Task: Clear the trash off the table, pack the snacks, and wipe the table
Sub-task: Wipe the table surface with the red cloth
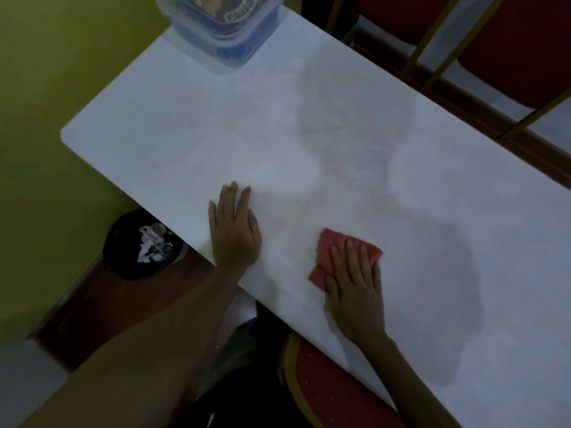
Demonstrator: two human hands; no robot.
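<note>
Down on the white surface (309, 143), both of the person's bare hands lie flat. The right hand (355, 291) presses palm-down on a pink cloth (327, 242), fingers spread loosely over it rather than pinching it; the cloth is folded into a small pad whose corners stick out beyond the fingertips and to the left of the palm. It sits close to the near edge of the surface, roughly at the middle of the visible stretch. The left hand (231, 227) rests open and flat on the bare surface, fingers together and pointing away from the person, the heel of the palm just at the near edge. The two hands are apart, with a strip of bare surface between them.

At the far left corner of the surface stands a clear plastic container (222, 29) with snack packets inside, blue and yellow wrapping showing through its walls; its top is cut off by the frame, so whether it is lidded cannot be told. Apart from the container, the cloth and the hands, only soft shadows lie across the white top.

On the floor beside the near left edge sits a black trash bin (142, 245), lined in black, with crumpled pale wrappers and bits of rubbish visible inside. A red-cushioned chair (333, 393) with a gold frame is tucked under the near edge below the right forearm, and more red chairs (519, 47) stand along the far side.
</note>
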